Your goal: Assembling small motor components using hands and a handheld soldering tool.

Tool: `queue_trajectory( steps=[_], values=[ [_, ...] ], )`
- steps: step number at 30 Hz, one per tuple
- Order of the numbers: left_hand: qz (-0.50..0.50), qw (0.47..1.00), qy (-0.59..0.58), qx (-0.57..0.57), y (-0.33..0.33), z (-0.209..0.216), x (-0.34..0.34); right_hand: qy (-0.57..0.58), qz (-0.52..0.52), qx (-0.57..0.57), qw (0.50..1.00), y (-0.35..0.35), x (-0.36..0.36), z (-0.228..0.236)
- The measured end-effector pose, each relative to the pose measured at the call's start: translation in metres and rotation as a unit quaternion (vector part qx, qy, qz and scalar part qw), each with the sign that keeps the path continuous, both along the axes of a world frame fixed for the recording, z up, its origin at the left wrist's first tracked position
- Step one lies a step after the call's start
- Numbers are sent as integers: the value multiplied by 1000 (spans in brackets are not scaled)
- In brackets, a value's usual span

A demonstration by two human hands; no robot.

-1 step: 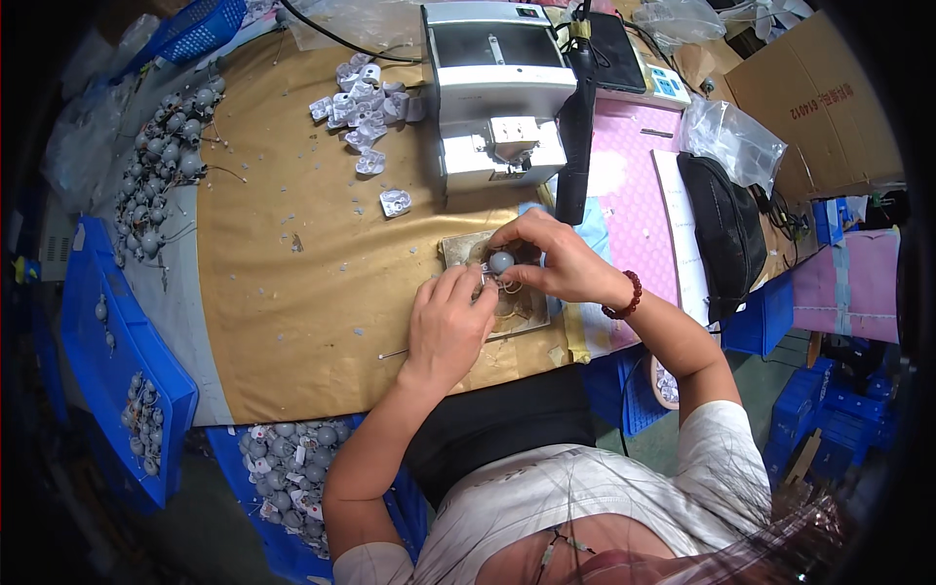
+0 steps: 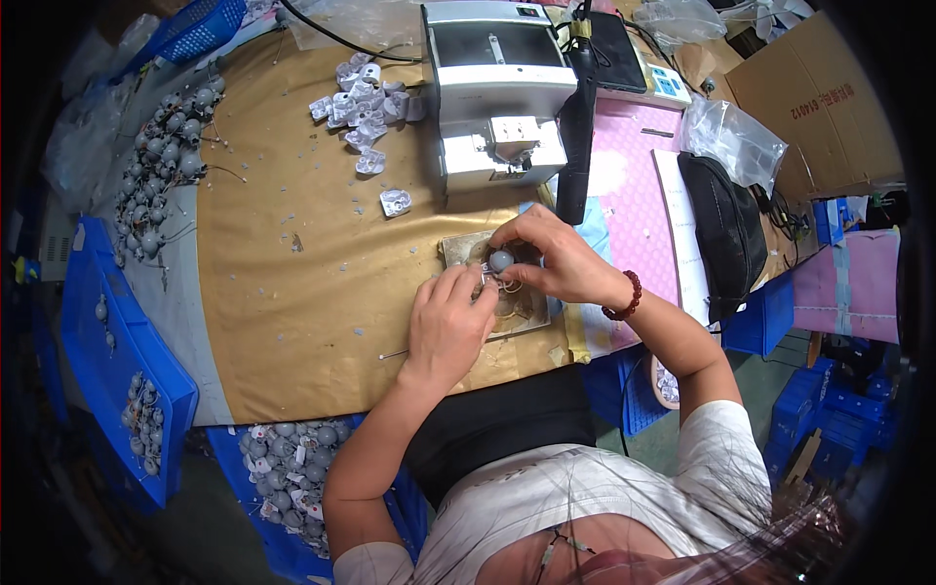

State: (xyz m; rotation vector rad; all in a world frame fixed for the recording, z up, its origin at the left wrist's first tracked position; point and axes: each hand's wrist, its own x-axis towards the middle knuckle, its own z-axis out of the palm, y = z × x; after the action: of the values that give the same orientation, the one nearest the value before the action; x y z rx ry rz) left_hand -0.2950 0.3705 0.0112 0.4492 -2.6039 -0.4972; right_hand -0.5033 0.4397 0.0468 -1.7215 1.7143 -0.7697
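My right hand (image 2: 565,261) pinches a small grey ball-shaped piece (image 2: 501,261) between thumb and forefinger, over a square metal plate (image 2: 531,320). My left hand (image 2: 448,317) is closed just left of the ball, its fingertips at a small white part and thin pale wires (image 2: 509,286) beneath it. What exactly those fingertips grip is hidden. A thin wire end (image 2: 392,355) sticks out to the left from beneath my left hand. Beyond the hands lies a single white plastic housing (image 2: 395,203), with a pile of similar housings (image 2: 363,105) farther back.
A grey bench machine (image 2: 502,88) stands behind the plate. Wired grey balls (image 2: 161,156) are heaped along the left edge. A blue tray (image 2: 93,322) and a blue bin of balls (image 2: 292,473) sit lower left. To the right are a black pouch (image 2: 726,234) and a cardboard box (image 2: 814,107).
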Motion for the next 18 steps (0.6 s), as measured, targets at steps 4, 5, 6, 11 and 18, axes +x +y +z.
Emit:
queue_trajectory(
  steps=[4, 5, 6, 11, 18],
  values=[
    [34, 996, 7, 81, -1, 5, -7, 48, -18, -57, 997, -2, 4, -8],
    [59, 993, 9, 102, 0, 10, -11, 48, -23, -56, 997, -3, 5, -8],
    [84, 989, 12, 123, 0, 14, -15, 47, -28, -54, 997, -3, 7, -6],
    [91, 992, -11, 90, -1, 12, -25, 85, -89, -263, 957, 1, -5, -16],
    [96, 992, -1, 80, 0, 6, -28, -139, -351, -123, 918, -27, -76, -28]
  ],
)
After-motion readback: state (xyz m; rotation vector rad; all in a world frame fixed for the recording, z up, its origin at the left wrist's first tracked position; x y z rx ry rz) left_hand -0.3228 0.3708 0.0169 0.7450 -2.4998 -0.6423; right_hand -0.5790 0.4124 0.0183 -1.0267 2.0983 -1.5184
